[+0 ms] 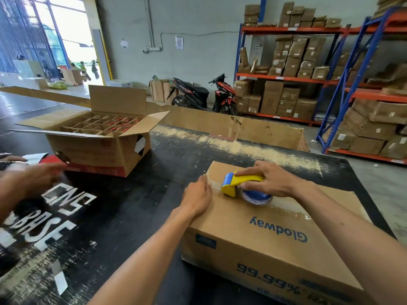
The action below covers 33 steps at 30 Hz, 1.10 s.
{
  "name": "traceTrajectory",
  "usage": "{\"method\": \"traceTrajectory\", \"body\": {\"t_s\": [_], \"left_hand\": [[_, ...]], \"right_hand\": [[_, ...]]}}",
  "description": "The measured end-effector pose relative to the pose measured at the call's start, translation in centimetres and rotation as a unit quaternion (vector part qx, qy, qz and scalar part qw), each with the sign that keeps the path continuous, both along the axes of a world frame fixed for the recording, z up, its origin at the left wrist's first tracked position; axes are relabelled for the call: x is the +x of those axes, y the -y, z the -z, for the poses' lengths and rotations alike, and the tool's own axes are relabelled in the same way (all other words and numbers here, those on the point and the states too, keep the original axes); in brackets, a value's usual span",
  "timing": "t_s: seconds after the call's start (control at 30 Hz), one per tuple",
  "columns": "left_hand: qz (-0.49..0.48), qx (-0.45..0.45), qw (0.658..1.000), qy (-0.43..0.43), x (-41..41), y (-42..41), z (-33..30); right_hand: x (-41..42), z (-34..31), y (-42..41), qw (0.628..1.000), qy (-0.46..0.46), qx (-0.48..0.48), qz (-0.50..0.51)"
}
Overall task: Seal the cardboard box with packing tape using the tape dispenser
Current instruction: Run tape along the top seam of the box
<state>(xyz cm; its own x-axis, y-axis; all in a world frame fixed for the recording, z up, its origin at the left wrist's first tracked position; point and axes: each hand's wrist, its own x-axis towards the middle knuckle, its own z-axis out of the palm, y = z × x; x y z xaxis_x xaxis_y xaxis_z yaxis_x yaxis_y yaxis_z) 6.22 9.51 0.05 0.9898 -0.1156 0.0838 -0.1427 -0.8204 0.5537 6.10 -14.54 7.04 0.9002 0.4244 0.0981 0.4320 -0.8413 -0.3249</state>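
Observation:
A closed cardboard box (259,234) with blue "Glodway" print lies on the black table, right of centre. A strip of clear tape (293,209) runs along its top seam. My right hand (271,181) grips a yellow and blue tape dispenser (240,183) that rests on the box top near its far left end. My left hand (198,198) lies flat, fingers together, on the box's left top edge, pressing the tape end just left of the dispenser.
An open cardboard box (97,142) with divider cells stands at the table's left. Another person's hand (30,179) reaches near it from the left edge. A cardboard sheet (242,128) stands along the table's far edge. Shelving racks (330,80) of boxes and two motorbikes (202,95) stand behind.

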Motion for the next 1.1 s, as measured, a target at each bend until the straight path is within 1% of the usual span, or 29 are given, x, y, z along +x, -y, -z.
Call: {"method": "traceTrajectory", "body": {"t_s": [0.07, 0.17, 0.27, 0.47, 0.67, 0.77, 0.9, 0.93, 1.0, 1.07, 1.1], "left_hand": [[0.038, 0.070, 0.996, -0.029, 0.1, 0.0, 0.9], [0.056, 0.110, 0.992, -0.032, 0.4, 0.0, 1.4], [0.053, 0.108, 0.992, -0.032, 0.3, 0.0, 1.2], [0.040, 0.103, 0.994, -0.024, -0.2, 0.1, 0.8], [0.037, 0.097, 0.995, -0.008, -0.4, 0.1, 0.5], [0.050, 0.098, 0.994, -0.006, -0.7, 0.5, 0.5], [0.064, 0.105, 0.992, -0.018, -1.0, 1.0, 0.4], [0.066, 0.117, 0.991, -0.013, -1.0, 0.9, 0.5], [0.078, 0.166, 0.982, 0.035, -0.9, 0.9, 0.7], [0.117, 0.224, 0.963, 0.092, -0.9, 1.5, 0.5], [0.151, 0.237, 0.954, 0.109, -1.0, 2.3, 0.4]], "right_hand": [[0.0, 0.1, -0.4, 1.000, 0.004, -0.015, 0.001], [-0.1, 0.1, -0.7, 0.999, 0.021, -0.038, 0.005], [-0.3, -0.3, -0.4, 0.999, 0.025, -0.032, 0.007], [-1.0, -0.8, 0.4, 1.000, -0.001, -0.031, -0.001], [-3.3, -0.7, 4.5, 0.999, -0.007, -0.020, 0.023], [-4.3, -0.7, 6.7, 0.999, -0.013, -0.012, 0.032], [-4.3, -0.6, 7.1, 0.999, -0.024, -0.018, 0.027], [-4.3, -0.6, 6.9, 0.999, -0.028, -0.022, 0.024], [-4.3, -0.6, 6.7, 0.999, -0.034, -0.019, 0.025], [-4.3, -0.5, 6.7, 0.999, -0.038, -0.003, 0.031], [-4.4, -0.4, 6.7, 0.999, -0.038, 0.009, 0.032]]}}
